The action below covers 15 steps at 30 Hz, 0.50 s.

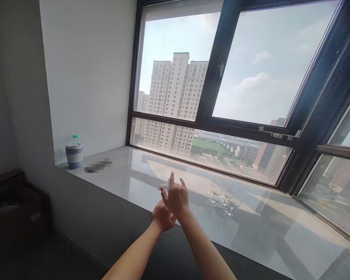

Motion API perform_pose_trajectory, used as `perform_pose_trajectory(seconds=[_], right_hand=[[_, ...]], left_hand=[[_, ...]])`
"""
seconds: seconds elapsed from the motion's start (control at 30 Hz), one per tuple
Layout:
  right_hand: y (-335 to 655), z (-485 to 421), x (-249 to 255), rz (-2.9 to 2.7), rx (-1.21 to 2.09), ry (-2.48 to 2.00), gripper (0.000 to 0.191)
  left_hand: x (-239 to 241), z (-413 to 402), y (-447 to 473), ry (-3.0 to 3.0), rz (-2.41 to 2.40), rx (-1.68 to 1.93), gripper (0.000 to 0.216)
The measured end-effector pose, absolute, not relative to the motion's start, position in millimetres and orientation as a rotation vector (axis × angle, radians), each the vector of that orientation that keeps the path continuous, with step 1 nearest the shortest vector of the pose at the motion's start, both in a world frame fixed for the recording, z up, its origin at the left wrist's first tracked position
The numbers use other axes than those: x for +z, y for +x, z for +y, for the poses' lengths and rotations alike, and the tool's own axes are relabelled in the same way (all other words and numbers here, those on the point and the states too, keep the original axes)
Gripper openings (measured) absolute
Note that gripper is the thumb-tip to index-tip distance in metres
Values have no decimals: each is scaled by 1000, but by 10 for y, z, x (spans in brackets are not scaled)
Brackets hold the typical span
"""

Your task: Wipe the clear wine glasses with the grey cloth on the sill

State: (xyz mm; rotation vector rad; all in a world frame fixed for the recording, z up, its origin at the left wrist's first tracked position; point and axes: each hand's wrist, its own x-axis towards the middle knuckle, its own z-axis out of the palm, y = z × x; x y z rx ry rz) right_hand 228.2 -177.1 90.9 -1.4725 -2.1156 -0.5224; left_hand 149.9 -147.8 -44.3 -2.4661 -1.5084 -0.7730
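Observation:
My two hands meet above the near edge of a glossy white window ledge [128, 171]. My left hand [161, 217] is closed like a fist, low and partly hidden behind the right one. Just above it, my right hand [177, 197] shows its back, with two fingers pointing up and the others curled. A clear glass [163, 187] peeks out at the left of those fingers, mostly hidden, and both hands seem to grip it. Two empty wine glasses [223, 200] stand on the ledge to the right, about a hand's width away.
A plastic bottle with a green cap [74, 152] stands at the ledge's far left by the white wall, a small dark blurred object [98, 166] beside it. Dark-framed windows [210, 77] close the back and right. A dark box [14, 210] sits low on the left.

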Motion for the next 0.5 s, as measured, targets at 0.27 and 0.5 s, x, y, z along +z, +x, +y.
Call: perform_pose_trajectory(seconds=[0.27, 0.5], right_hand=[[2261, -1760, 995, -2141, -491, -1534, 81], [2277, -1766, 979, -2132, -428, -1514, 85]], left_hand=[[-429, -1507, 1490, -2413, -1473, -807, 55], [-419, -1513, 1490, -2449, -1520, -748, 52]])
